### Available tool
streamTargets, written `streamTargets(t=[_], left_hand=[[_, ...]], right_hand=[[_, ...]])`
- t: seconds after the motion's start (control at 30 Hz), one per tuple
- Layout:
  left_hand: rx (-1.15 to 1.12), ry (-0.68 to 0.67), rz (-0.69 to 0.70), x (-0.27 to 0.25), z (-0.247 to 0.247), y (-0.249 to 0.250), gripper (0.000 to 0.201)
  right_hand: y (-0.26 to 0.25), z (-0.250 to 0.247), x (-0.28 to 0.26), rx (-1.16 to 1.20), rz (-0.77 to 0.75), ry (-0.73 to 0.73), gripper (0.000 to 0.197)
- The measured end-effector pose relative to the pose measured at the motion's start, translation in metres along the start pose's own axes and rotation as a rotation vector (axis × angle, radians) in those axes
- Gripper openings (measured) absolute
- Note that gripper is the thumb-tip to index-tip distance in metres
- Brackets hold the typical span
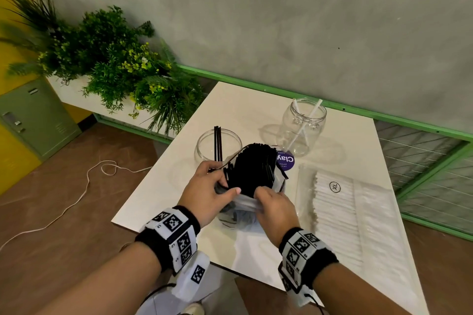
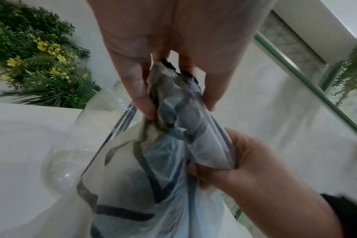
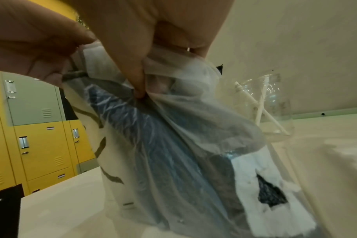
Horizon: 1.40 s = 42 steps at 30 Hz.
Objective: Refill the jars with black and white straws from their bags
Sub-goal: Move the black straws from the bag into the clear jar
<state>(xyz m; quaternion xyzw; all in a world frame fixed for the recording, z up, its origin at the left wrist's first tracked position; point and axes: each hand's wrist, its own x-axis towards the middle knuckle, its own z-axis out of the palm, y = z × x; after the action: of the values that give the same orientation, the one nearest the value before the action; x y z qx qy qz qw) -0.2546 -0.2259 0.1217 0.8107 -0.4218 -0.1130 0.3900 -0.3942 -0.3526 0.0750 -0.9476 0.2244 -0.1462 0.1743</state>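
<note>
A clear plastic bag point(image 1: 242, 208) stands upright on the white table point(image 1: 158, 186), with a thick bundle of black straws point(image 1: 252, 169) sticking out of its top. My left hand point(image 1: 208, 193) pinches the bunched bag film point(image 2: 173, 103) on the left side. My right hand point(image 1: 272, 203) grips the film point(image 3: 116, 67) on the right. Behind the bag sits a low clear jar point(image 1: 207, 144) holding a few black straws point(image 1: 217, 143). A taller clear jar point(image 1: 303, 126) with two white straws point(image 1: 305, 123) stands at the back right. The flat bag of white straws point(image 1: 337, 215) lies at the right.
A purple round sticker point(image 1: 286, 160) shows behind the black bundle. Green plants point(image 1: 115, 64) fill a planter left of the table. A green rail and wire mesh point(image 1: 422, 151) run along the wall at the right. Green and yellow lockers point(image 3: 37, 128) stand at the left. A white cord point(image 1: 84, 186) trails on the brown floor.
</note>
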Motion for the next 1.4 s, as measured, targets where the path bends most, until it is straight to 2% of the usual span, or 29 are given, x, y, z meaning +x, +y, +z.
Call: streamTargets(t=[0.03,0.13,0.23,0.33,0.37,0.43,0.5,0.6,0.73,0.93,1.03,1.27,1.33,1.4], left_hand=[[0.009,0.004,0.003,0.001,0.001,0.000,0.033],[0.026,0.012,0.004,0.004,0.002,0.000,0.031],[0.072,0.001,-0.001,0.007,0.001,0.000,0.029],[0.087,-0.017,0.006,0.008,-0.001,0.002,0.017],[0.102,-0.046,0.005,0.007,-0.002,0.003,0.024],[0.138,-0.119,0.014,0.007,-0.002,0.003,0.043],[0.141,-0.164,0.041,0.008,-0.003,0.004,0.052],[0.141,-0.205,0.062,0.010,-0.005,0.003,0.059],[0.178,-0.264,0.063,0.015,-0.008,-0.001,0.068],[0.190,-0.293,0.065,0.019,-0.009,-0.003,0.088],[0.199,-0.286,0.072,0.016,-0.007,-0.003,0.082],[0.177,-0.199,0.079,0.013,-0.004,-0.003,0.065],[0.188,-0.187,0.073,0.013,-0.004,-0.003,0.064],[0.196,-0.180,0.069,0.013,-0.003,-0.002,0.064]], right_hand=[[0.001,0.001,-0.003,0.007,-0.024,-0.007,0.048],[0.008,0.002,-0.012,0.075,-0.159,-0.043,0.017],[0.012,-0.004,-0.019,0.199,-0.172,-0.050,0.033],[0.013,-0.012,-0.010,0.350,-0.024,0.094,0.016],[0.010,-0.014,-0.003,0.336,0.021,0.098,0.026],[0.007,-0.016,0.008,0.235,0.057,-0.002,0.047],[0.002,-0.018,0.016,0.125,0.063,-0.084,0.054],[0.000,-0.018,0.022,0.019,0.095,-0.127,0.053],[0.001,-0.016,0.029,-0.105,0.055,-0.173,0.047],[0.000,-0.013,0.026,-0.033,0.054,-0.170,0.038],[0.002,-0.011,0.025,-0.011,0.046,-0.155,0.039],[0.012,-0.016,0.019,0.176,0.031,0.010,0.025],[0.014,-0.022,0.015,0.146,-0.003,0.132,0.021],[0.015,-0.027,0.011,0.059,-0.079,0.272,0.030]])
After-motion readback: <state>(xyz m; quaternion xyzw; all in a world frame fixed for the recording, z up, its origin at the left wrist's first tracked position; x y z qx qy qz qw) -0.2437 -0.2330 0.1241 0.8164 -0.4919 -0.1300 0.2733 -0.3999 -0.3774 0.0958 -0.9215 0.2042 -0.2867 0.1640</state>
